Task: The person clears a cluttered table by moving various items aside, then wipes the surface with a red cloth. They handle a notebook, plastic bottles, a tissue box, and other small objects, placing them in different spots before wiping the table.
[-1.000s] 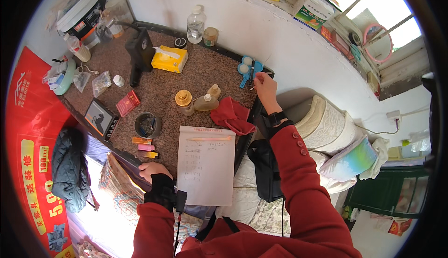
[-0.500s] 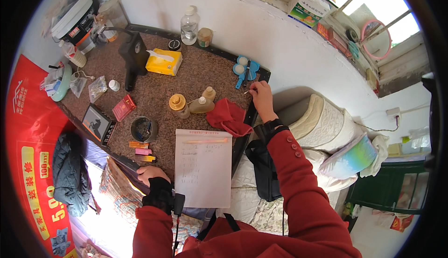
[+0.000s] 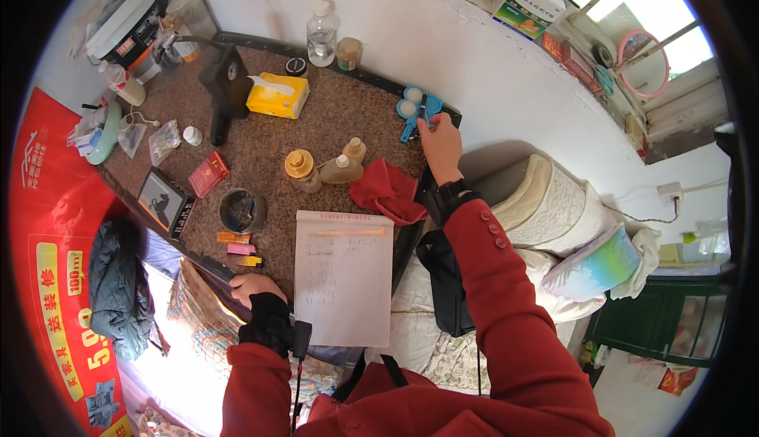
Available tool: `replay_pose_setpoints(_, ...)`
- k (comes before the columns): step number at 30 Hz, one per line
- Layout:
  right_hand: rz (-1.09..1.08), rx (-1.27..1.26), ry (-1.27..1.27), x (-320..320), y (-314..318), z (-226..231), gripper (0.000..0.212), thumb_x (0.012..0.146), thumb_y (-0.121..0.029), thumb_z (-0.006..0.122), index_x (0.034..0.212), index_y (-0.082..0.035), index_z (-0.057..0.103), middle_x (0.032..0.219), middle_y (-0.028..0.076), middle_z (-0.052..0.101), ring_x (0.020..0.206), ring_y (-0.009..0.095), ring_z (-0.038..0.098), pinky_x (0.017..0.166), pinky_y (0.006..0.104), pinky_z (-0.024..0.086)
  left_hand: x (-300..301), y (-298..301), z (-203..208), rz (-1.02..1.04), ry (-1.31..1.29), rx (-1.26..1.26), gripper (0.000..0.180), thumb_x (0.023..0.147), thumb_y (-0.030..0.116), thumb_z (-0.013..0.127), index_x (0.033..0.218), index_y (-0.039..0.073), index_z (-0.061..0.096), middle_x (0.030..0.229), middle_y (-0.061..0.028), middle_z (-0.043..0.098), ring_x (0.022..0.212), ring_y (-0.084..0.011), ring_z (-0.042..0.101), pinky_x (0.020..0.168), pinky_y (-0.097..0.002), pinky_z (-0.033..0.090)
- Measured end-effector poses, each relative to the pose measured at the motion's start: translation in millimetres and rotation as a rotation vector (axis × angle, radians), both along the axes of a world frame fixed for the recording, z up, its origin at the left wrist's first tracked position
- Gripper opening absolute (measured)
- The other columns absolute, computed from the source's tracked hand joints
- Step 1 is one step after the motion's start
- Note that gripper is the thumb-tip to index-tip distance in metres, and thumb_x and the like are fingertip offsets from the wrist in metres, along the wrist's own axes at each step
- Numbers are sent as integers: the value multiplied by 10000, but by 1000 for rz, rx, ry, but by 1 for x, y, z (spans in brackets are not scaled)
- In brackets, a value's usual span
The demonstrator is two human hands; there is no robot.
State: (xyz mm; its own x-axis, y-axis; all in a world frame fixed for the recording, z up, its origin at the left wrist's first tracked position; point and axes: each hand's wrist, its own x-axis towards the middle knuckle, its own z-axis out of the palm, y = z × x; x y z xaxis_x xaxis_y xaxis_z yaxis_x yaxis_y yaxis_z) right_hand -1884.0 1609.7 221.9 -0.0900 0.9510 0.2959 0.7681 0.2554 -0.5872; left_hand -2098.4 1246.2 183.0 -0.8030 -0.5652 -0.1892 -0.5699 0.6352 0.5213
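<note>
My right hand is at the far right corner of the table, its fingers pinched on a slender dark stick. The stick reaches over a blue holder with round white pieces in its cups; its exact kind is too small to tell. My left hand rests with extended fingers at the table's near left edge, beside orange, pink and yellow lighters. Between my arms lies a notepad with handwriting and a pencil across its top. A red cloth is crumpled near my right wrist.
Several small bottles stand mid-table, near a dark round pot. Farther back are a yellow tissue pack, a black stand-like object and a clear bottle. A black bag lies right of the table.
My right hand has moved slightly away from me to the blue holder. The dark stick that lay on it is now raised at my fingertips. My left hand stays at the edge.
</note>
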Motion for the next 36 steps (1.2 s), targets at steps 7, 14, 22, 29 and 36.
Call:
replay_pose_setpoints(7, -45, 1, -35, -11, -3, 11, 312, 875, -342, 699, 989, -82, 570, 791, 143, 679, 798, 385, 667, 680, 499, 510, -2, -2, -10, -25, 29, -17, 538, 1023, 400, 310, 1007, -48, 605, 966, -295, 682, 879, -439, 677, 765, -502, 553)
replay_pose_setpoints(14, 855, -10, 217, -27, -64, 47, 581, 755, -139, 804, 1275, -104, 548, 1269, 107, 590, 1168, 258, 541, 920, 399, 475, 0, -3, -16, -40, 102, -84, 507, 1024, 378, 340, 988, -51, 607, 894, -280, 690, 812, -447, 679, 723, -507, 560)
replay_pose_setpoints(22, 978, -223, 230, -67, -83, 50, 589, 673, -108, 832, 1176, -98, 524, 1134, 82, 571, 1087, 261, 532, 959, 367, 430, 1, 1, -8, -26, 103, -61, 490, 1028, 368, 348, 1004, -55, 592, 887, -287, 681, 814, -447, 677, 707, -501, 563)
replay_pose_setpoints(29, 662, -21, 283, -73, -40, 43, 548, 717, -141, 810, 1148, -76, 478, 964, 84, 552, 882, 231, 547, 793, 337, 460, -2, -10, -33, -61, 143, -45, 493, 1029, 371, 345, 993, -56, 589, 888, -298, 674, 815, -452, 673, 702, -508, 560)
replay_pose_setpoints(36, 605, 21, 265, -104, 5, 26, 712, 673, -130, 852, 1262, -42, 462, 1093, 160, 580, 1048, 298, 560, 928, 372, 445, -1, -3, -16, -56, 87, -47, 505, 1033, 382, 325, 1016, -54, 580, 902, -299, 673, 824, -463, 668, 712, -519, 554)
